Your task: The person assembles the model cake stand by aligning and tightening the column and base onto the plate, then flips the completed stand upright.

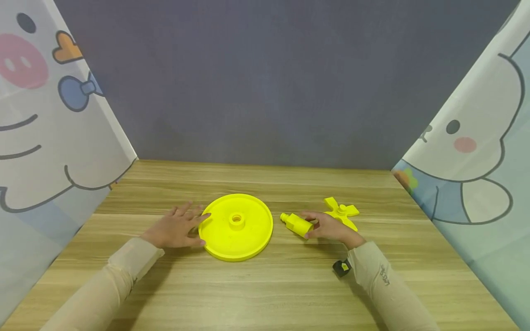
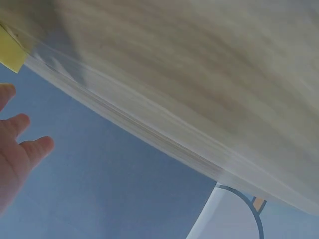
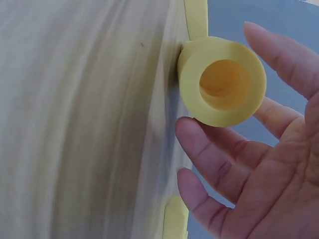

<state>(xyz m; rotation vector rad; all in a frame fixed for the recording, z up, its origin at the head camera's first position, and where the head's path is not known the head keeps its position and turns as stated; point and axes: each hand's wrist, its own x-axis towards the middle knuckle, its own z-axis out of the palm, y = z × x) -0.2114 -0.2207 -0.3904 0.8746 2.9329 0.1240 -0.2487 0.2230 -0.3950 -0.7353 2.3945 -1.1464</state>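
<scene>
A yellow hollow peg is held in the curled fingers of the right hand on the desk; the yellow disc is touched by the flat, relaxed left hand.

We see a table of pale wood with a matt, streaked grain running left to right. On it the round disc, the hollow peg and the cross-shaped piece at far right all look like smooth yellow plastic with a dull sheen; in the right wrist view the peg's rim looks matt and slightly grainy. Our sleeves are soft beige cloth. The back wall looks matt grey, and the side panels like thin printed sheet.
</scene>
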